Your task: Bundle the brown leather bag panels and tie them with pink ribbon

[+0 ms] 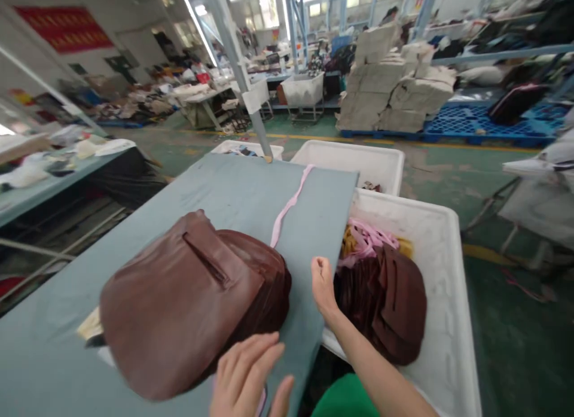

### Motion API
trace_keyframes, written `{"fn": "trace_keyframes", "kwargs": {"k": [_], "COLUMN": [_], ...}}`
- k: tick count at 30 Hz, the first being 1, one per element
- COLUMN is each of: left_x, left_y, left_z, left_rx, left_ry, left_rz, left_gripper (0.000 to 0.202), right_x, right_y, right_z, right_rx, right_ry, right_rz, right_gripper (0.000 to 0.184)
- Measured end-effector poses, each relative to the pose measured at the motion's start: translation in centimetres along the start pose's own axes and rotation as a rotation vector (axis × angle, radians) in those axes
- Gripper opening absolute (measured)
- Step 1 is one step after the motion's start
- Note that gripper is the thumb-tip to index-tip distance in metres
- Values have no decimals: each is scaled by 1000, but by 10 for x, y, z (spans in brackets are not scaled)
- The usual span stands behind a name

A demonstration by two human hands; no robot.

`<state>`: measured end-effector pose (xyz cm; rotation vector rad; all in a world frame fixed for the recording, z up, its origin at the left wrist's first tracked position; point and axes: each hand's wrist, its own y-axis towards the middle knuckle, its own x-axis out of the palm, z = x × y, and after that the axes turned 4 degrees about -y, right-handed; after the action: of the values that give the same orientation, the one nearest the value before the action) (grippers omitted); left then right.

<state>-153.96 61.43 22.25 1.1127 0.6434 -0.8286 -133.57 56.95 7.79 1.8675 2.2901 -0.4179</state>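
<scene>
A stack of brown leather-like bag panels (188, 303) lies on the grey-green table (233, 183). My left hand (246, 375) rests at the near edge of the stack, fingers stretched out and open, touching the table beside the panels. My right hand (323, 285) sits at the table's right edge with its fingers curled, near the lower end of a pink ribbon strip (289, 206) that runs up the table. What the fingers hold is hidden. To the right, a white plastic bin (443, 267) holds more brown panels (390, 303) and pink ribbons (365, 240).
Two more white bins (354, 160) stand beyond the table's far edge, next to a slanted metal post (242, 76). Another worktable (49, 177) with clutter is at left. Stacked bundles (394, 88) on blue pallets (475, 124) stand at the back right.
</scene>
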Motion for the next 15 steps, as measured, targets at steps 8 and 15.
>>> {"fn": "trace_keyframes", "kwargs": {"k": [8,15], "left_x": [139,271], "left_y": [-2,41], "left_z": [48,77], "left_rx": [-213,-504], "left_ry": [-611,-786], "left_rz": [-420,-611], "left_gripper": [16,15], "right_x": [-139,-171], "right_y": [39,69], "right_z": [129,205], "right_rx": [372,461], "right_ry": [-405,-483], "right_rz": [317,224], "right_gripper": [38,57]}}
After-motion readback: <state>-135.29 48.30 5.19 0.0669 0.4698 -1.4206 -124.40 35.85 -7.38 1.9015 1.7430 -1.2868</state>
